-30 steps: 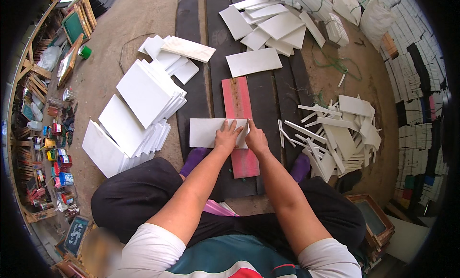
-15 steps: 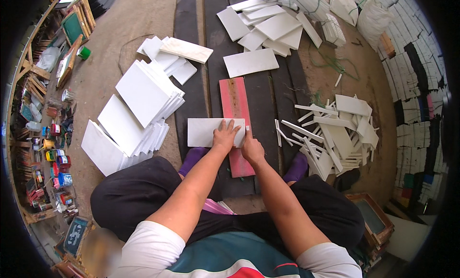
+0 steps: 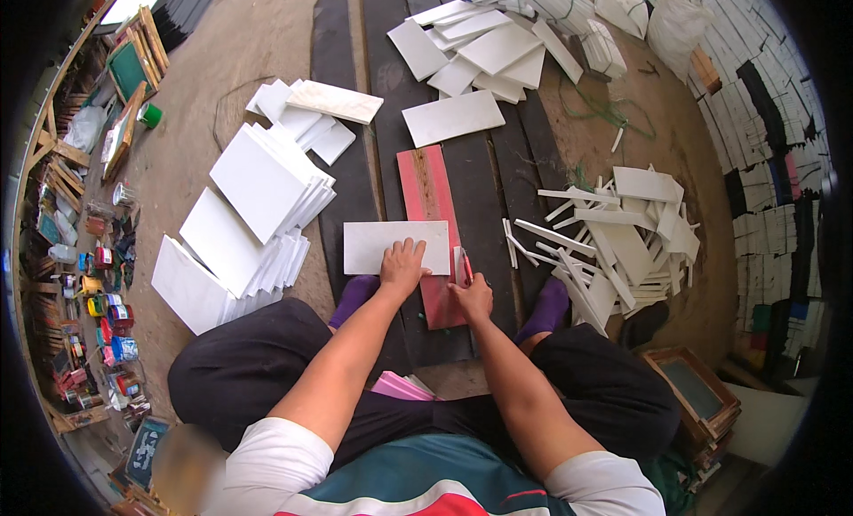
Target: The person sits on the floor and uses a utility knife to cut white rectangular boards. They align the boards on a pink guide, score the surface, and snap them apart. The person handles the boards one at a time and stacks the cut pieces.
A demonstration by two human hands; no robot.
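Observation:
A white rectangular board point(image 3: 366, 248) lies across a long red plank point(image 3: 444, 304) on the dark slats between my feet. My left hand point(image 3: 404, 265) rests on the board, fingers spread and pressing down near its right part. Just off the board's right edge, my right hand point(image 3: 473, 296) is closed round a slim red utility knife point(image 3: 468, 267) pointing away from me. A narrow white strip point(image 3: 458, 264) shows beside the knife, at the board's right end. The knife's tip is too small to make out.
Stacked white boards point(image 3: 258, 183) lean at the left. Another pile of boards point(image 3: 498, 49) lies at the far end, with a single board point(image 3: 453, 119) nearer. Offcuts and thin strips point(image 3: 622, 240) are heaped at right. Paint jars point(image 3: 115, 312) line the far left.
My right hand has drawn back toward me and away from the board's edge, baring the red knife. My left hand has shifted slightly left and nearer. The narrow strip now shows apart from the board.

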